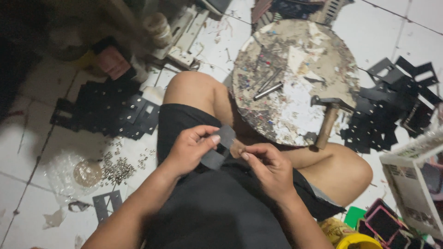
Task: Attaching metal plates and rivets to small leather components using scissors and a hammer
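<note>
Head view looks down on a seated person's lap, where the left hand (187, 150) pinches a small flat dark grey cut-out piece (219, 147) between thumb and fingers, just this side of the round, paint-spattered wooden table (295, 78). The right hand (267, 166) meets the piece's near edge with fingers drawn narrow, perhaps on something tiny; I cannot tell what. The piece looks thin, light and fairly stiff, likely best gripped by its edges, clear of the cut-outs. Left of the table, on the white tiled floor (27, 184), lie a scatter of small silvery rivets (117, 170) and a heap of black punched sheets (110, 108). On the table rest a wooden-handled hammer (328, 121) and a grey metal rod (268, 90). Right of the table, more black pieces (392, 101) spread out.
</note>
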